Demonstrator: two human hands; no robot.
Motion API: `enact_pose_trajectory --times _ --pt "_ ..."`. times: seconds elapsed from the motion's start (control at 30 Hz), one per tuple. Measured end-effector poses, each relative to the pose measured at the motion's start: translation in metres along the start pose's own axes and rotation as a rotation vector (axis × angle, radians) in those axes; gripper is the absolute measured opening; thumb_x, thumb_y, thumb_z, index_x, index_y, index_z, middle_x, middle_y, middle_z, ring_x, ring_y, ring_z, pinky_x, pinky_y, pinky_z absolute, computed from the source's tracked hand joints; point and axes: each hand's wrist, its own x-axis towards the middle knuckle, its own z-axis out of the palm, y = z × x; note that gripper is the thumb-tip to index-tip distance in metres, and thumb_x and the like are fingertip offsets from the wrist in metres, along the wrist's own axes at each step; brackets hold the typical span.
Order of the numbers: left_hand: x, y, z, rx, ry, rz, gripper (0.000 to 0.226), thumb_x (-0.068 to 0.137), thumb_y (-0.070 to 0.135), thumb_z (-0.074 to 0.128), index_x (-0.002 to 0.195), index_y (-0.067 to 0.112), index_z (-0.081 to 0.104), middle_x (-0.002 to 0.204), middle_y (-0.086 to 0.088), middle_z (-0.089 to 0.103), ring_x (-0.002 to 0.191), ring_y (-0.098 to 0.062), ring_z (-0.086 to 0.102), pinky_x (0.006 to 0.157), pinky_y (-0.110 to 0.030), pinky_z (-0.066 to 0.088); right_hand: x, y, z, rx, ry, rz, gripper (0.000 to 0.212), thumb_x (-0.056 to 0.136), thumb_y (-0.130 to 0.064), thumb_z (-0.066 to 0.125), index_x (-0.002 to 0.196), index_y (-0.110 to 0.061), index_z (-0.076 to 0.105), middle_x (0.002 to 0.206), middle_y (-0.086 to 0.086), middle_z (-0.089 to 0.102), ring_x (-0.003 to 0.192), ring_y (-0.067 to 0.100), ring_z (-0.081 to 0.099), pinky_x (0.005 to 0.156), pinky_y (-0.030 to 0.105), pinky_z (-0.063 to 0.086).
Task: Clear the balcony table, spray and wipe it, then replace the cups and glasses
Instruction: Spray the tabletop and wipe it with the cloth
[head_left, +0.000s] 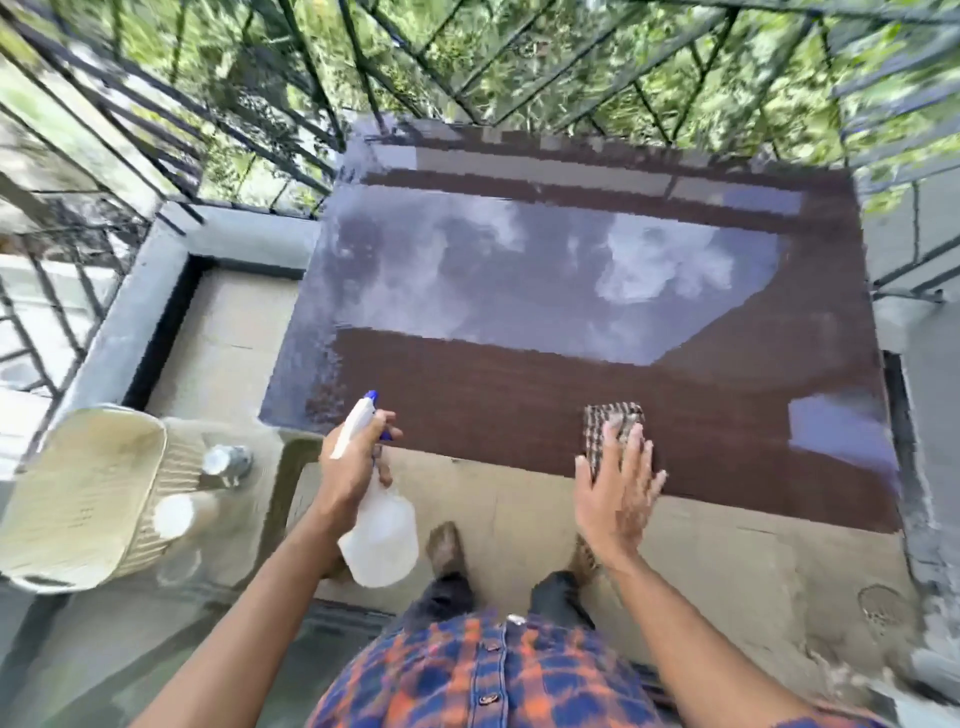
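Table: the dark, glossy table (519, 395) sits against the balcony railing (291, 78), its top bare and mirroring sky and clouds.
Left hand: the left hand (353, 467) is wrapped round the neck of the spray bottle (382, 540), fingers at the trigger, nozzle aimed over the near-left corner.
Right hand: the right hand (615, 493) lies flat with fingers spread, pressing the checked cloth (605, 415) onto the table's near edge.
Bottle feel: pale plastic, probably light. The neck is the place to hold it, one finger free to squeeze.
Cloth feel: soft and limp, folded small. A flat palm on top should glide it better than a pinch.
Table feel: hard and smooth, likely slick once wet.
Cups and glasses: parked off the table on the pale chair (78, 493) at the left. They are fragile, so take each by its side wall.
Count: one table, one bottle, one cloth. On the chair there is one glass (227, 461) and one white cup (174, 514). A possible third is too blurred to call.
Stage: cleared, it seems, with spraying and wiping under way.
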Motion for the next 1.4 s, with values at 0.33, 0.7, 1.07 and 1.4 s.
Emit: enact_pose_trajectory --times 0.33,0.7,1.07,1.4 --pt "0.026 0.015 -0.079 -0.131 0.248 -0.016 0.021 0.106 0.027 0.053 0.103 0.013 0.068 0.095 -0.012 0.067 0.06 -0.025 0.05 0.041 -0.028 0.041 -0.013 -0.186 0.058 0.024 -0.178 -0.485 0.071 0.098 -0.047 0.05 0.16 -0.032 0.019 0.169 0.003 0.011 0.155 0.029 0.012 0.124 0.057 0.008" --pt "0.05 0.01 -0.153 -0.226 0.422 -0.104 0.037 0.102 0.031 0.059 0.121 0.001 0.066 0.1 -0.018 0.067 0.059 -0.025 0.051 0.055 -0.033 0.044 -0.002 -0.343 0.091 -0.16 -0.512 -1.27 0.07 0.09 -0.026 0.051 0.156 -0.037 0.03 0.168 0.001 0.018 0.154 0.029 0.017 0.122 0.059 0.009" --pt "0.058 0.033 -0.174 -0.274 0.396 -0.109 0.03 0.103 0.031 0.057 0.111 0.005 0.07 0.091 -0.005 0.072 0.042 -0.011 0.054 0.04 -0.024 0.044 0.1 -0.394 0.064 -0.164 -0.326 -0.86 0.06 0.094 -0.02 0.055 0.151 -0.033 0.04 0.164 0.003 0.03 0.151 0.027 0.025 0.123 0.052 0.017" --pt "0.084 0.049 -0.161 -0.223 0.369 -0.049 0.027 0.101 0.035 0.06 0.109 0.011 0.071 0.095 -0.008 0.071 0.038 -0.019 0.043 0.043 -0.027 0.04 0.053 -0.327 0.071 -0.213 -0.525 -1.493 0.048 0.103 -0.034 0.047 0.151 -0.036 0.042 0.164 0.001 0.031 0.151 0.027 0.028 0.123 0.048 0.017"
